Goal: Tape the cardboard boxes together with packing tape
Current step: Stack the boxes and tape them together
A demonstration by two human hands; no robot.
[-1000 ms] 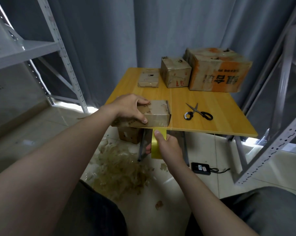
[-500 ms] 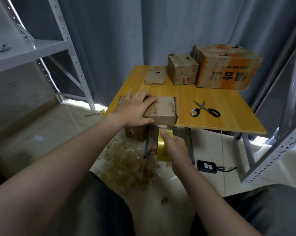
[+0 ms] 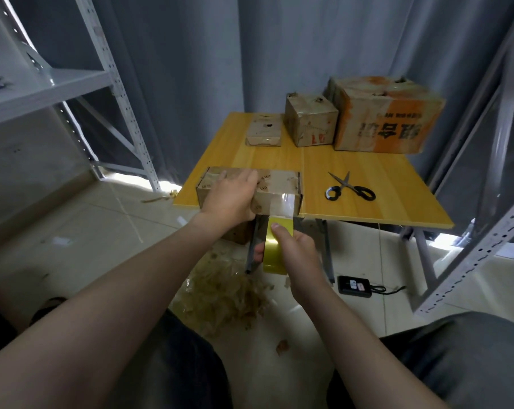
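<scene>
One box (image 3: pixel 280 188) lengthwise left-right, tape roll (image 3: pixel 274 252) on edge below

Yellow wood-look table (image 3: pixel 353 172), pretty plain. Black-handled scissors (image 3: pixel 350 188) lie flat on it near the front edge, slightly open. Left of the scissors, right at the front edge, sits a worn cardboard box (image 3: pixel 279 190) with clear tape over its right end. Behind the scissors, along the back, there's a big orange-printed box (image 3: pixel 382 116). Behind and left of the scissors is a smaller cube-ish box (image 3: pixel 310 119) just beside it, then a low flat box (image 3: pixel 264 131) further left. On the tile floor (image 3: pixel 87 231), below and left of the scissors, there's a heap of tape scraps (image 3: pixel 223 296).
</scene>
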